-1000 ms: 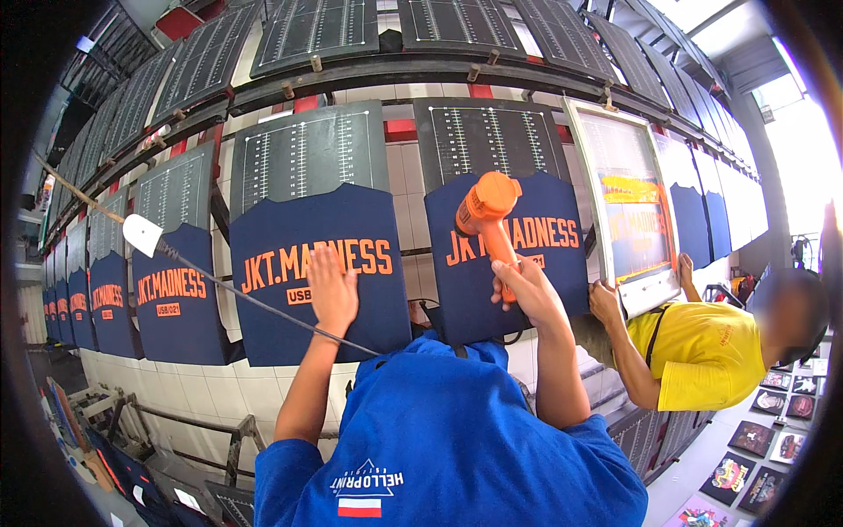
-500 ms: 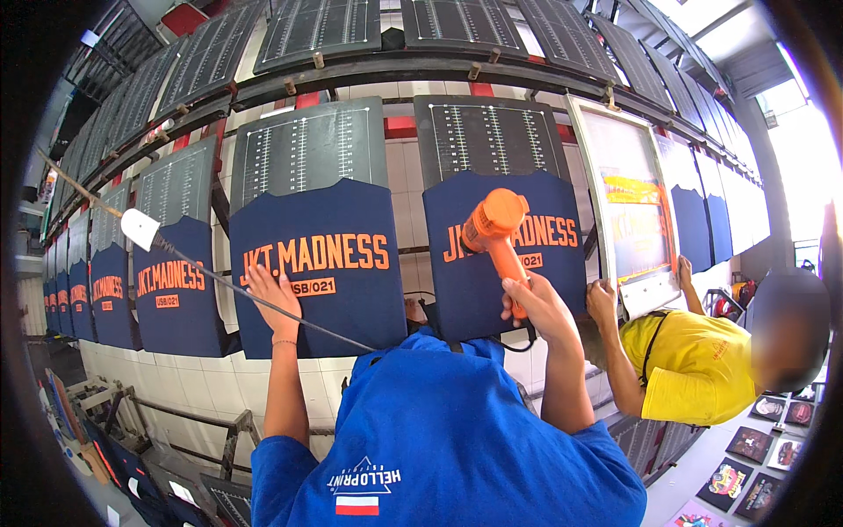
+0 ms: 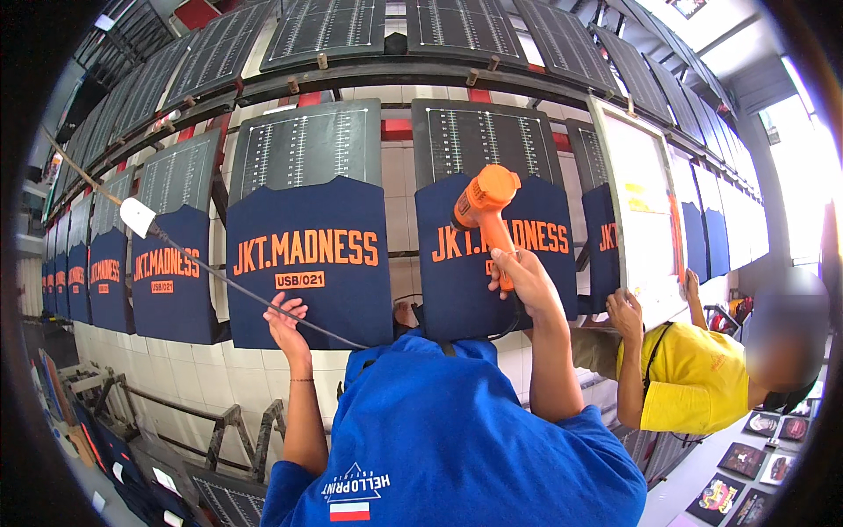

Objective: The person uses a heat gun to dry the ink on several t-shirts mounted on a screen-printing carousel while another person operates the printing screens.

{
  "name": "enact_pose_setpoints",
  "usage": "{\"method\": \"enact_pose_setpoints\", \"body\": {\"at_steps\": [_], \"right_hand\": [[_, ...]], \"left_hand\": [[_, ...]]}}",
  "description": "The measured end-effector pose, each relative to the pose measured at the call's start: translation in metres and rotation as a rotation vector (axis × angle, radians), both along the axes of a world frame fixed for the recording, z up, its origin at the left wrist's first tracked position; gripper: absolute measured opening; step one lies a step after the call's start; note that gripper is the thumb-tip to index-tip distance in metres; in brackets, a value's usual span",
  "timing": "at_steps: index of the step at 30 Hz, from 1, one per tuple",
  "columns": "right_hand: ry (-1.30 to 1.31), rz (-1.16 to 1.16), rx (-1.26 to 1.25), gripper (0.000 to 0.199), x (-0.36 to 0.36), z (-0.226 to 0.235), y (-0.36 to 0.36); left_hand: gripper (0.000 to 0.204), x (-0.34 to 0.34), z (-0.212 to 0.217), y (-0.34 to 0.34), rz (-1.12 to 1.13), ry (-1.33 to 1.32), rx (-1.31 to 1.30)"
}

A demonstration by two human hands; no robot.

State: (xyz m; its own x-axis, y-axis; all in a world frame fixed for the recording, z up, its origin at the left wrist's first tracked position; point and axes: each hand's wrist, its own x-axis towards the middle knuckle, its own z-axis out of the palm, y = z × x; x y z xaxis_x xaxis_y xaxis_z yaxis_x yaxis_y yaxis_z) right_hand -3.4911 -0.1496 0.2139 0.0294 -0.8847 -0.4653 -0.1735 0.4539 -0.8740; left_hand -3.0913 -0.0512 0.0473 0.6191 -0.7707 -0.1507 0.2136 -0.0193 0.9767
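Note:
My right hand (image 3: 527, 277) grips the handle of an orange heat gun (image 3: 487, 193), held over a navy shirt panel (image 3: 439, 303) with orange lettering. The gun covers part of that print, and its dark end points left. My left hand (image 3: 285, 327) is palm up with its fingers apart, at the lower edge of a second navy printed panel (image 3: 351, 307). A grey cable (image 3: 233, 283) slants past its fingers; whether they touch it I cannot tell. Both panels lie on dark boards (image 3: 307, 140) marked with white rulers.
At right a person in a yellow shirt (image 3: 694, 378) holds a framed printing screen (image 3: 645, 202) with both hands, tilted up beside another printed panel (image 3: 601, 250). More printed panels (image 3: 167, 285) line up leftward. A white fitting (image 3: 138, 217) sits on the cable. Metal rails (image 3: 395, 75) run behind.
My left hand has come off the panel and turned palm up. The heat gun has moved slightly up and left. The co-worker's screen has lifted and shifted right, uncovering a printed panel.

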Motion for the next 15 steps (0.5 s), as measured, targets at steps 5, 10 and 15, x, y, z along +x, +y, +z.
{"method": "enact_pose_setpoints", "body": {"at_steps": [5,10,15], "right_hand": [[0.087,-0.005,-0.005,0.037,-0.009,0.003,0.001],[-0.004,0.135,0.056,0.033,-0.032,0.009,-0.007],[0.016,0.296,0.116,0.032,-0.051,0.024,0.005]], "left_hand": [[0.042,-0.031,0.01,0.002,0.038,-0.014,0.113],[0.039,-0.047,0.025,0.006,0.105,0.0,0.245],[0.035,-0.042,-0.019,0.02,0.14,-0.795,0.432]]}}
